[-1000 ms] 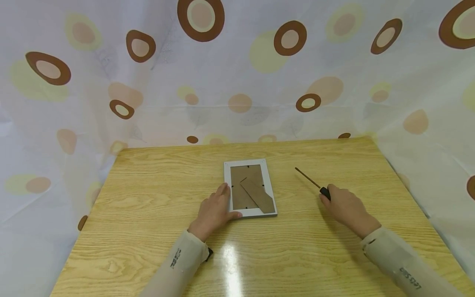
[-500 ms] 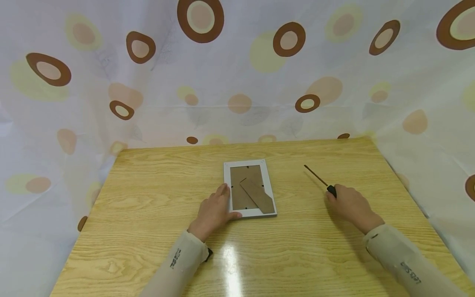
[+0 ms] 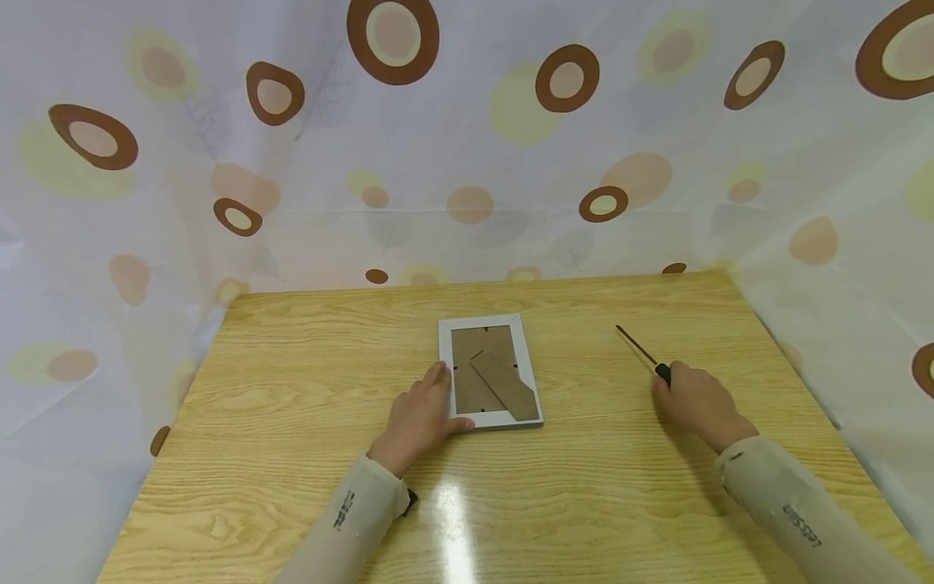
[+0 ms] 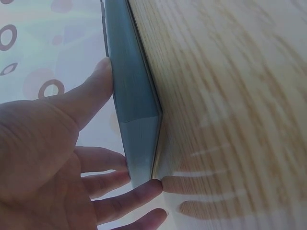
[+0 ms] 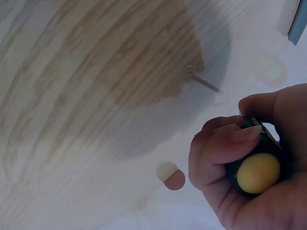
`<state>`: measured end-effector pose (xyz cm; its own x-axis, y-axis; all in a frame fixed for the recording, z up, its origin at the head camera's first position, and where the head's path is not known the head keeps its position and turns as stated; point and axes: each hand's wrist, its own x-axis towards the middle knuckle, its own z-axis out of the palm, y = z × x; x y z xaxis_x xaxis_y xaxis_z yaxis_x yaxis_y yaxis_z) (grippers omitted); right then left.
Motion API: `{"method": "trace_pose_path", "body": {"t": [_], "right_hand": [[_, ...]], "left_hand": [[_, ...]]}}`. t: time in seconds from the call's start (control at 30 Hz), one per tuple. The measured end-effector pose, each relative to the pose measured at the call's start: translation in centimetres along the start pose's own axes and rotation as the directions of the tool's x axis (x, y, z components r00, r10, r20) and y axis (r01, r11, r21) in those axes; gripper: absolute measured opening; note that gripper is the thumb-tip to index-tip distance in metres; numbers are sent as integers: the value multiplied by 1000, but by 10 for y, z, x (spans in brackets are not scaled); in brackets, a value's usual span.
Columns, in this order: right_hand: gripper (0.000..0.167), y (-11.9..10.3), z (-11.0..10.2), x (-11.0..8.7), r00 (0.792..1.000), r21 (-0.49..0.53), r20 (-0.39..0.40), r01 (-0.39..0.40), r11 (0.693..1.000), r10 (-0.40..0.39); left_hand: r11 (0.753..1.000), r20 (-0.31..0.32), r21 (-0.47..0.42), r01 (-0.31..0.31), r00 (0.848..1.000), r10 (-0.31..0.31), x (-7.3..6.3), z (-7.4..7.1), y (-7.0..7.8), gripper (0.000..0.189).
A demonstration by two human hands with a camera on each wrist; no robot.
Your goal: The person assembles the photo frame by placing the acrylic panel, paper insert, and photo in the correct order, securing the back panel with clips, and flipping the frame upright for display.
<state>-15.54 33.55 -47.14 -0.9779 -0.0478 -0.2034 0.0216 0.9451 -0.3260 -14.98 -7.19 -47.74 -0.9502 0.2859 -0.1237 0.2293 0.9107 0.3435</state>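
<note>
A white-bordered picture frame (image 3: 465, 385) lies face down on the table, its brown backboard and slanted stand leg (image 3: 507, 388) facing up. Small dark tabs sit along the backboard's edges. My left hand (image 3: 416, 418) holds the near left corner, thumb on the near edge and fingers along the left side. In the left wrist view the frame's grey-blue side (image 4: 132, 86) shows between thumb and fingers. To the right, my right hand (image 3: 702, 405) grips a screwdriver (image 3: 636, 344) above the table, its thin shaft pointing away and left. Its handle's yellow end (image 5: 259, 172) shows in the right wrist view.
The wood-grain table (image 3: 292, 454) reaches back to a patterned curtain (image 3: 467, 146), which also hangs along both sides. Glare brightens the table's near middle.
My right hand has moved to the right with the screwdriver, farther from the picture frame. The left hand and the frame stay in place.
</note>
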Motion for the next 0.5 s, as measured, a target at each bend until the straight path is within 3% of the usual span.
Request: {"method": "trace_pose_path", "body": {"t": [0.5], "right_hand": [[30,8,4,3,1000,-4,-10,18,1000,-19]], "left_hand": [[1000,6,-6,9,1000,-9,1,0,1,96]]}}
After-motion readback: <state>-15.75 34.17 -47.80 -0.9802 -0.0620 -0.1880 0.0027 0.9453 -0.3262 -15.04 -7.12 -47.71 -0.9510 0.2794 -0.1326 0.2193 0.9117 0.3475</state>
